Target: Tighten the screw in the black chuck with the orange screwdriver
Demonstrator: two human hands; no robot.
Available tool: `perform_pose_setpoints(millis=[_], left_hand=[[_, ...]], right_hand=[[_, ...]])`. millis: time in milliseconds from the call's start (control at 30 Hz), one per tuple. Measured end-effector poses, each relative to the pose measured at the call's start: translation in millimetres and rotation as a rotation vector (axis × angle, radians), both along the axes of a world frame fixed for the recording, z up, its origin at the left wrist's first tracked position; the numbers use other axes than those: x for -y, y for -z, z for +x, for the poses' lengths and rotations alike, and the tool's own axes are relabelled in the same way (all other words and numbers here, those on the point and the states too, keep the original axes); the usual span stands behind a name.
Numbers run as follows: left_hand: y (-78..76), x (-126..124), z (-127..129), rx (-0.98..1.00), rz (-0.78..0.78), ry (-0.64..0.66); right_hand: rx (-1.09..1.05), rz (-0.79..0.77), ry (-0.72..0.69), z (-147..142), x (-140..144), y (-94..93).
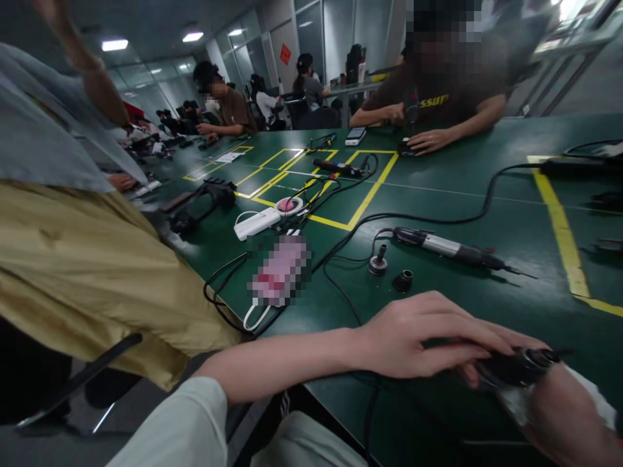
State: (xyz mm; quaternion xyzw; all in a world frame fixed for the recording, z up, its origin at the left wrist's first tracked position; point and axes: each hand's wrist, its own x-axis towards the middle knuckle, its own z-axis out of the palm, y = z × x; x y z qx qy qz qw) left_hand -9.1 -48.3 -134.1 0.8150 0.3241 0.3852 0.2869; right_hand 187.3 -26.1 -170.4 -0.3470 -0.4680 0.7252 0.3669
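left hand grip clamped on black tool | tool axis left-right | right hand grip unclear

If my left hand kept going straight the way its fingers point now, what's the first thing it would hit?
Your left hand points right along the table edge; its fingertips already reach the dark round part held by your right hand.

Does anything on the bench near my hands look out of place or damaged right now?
Nothing looks damaged or spilled. Beyond your left hand, two small black parts sit loose on the table beside the electric screwdriver, which lies on its side. Cables cross the yellow lines in a loose tangle. Your right hand is too blurred to judge.
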Motion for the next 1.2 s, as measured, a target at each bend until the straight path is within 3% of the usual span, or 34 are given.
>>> perform_pose_setpoints(millis=[67, 167, 267, 367, 500, 1200], left_hand=[[-1.0, 2, 1, 0.068, 0.013, 0.023], [-5.7, 9, 5, 0.234, -0.057, 0.009], [-11.9, 14, 6, 0.462, -0.41, -0.144], [-14.0, 11, 1, 0.561, -0.618, -0.085], [-12.8, 6, -2, 0.651, -0.807, -0.069], [-17.5, 3, -16, 0.873, -1.21, 0.09]], right_hand=[[0.028, 0.039, 0.069, -1, 2, 1.2], [0.059, 0.063, 0.064, -5, 8, -10.5], [0.063, 0.101, 0.164, -15, 13, -27.2], [0.061, 0.159, 0.181, -24, 11, -33.7], [0.037, 0.126, 0.166, -26, 10, -33.2], [0.04, 0.105, 0.2, -24, 9, -31.1]])
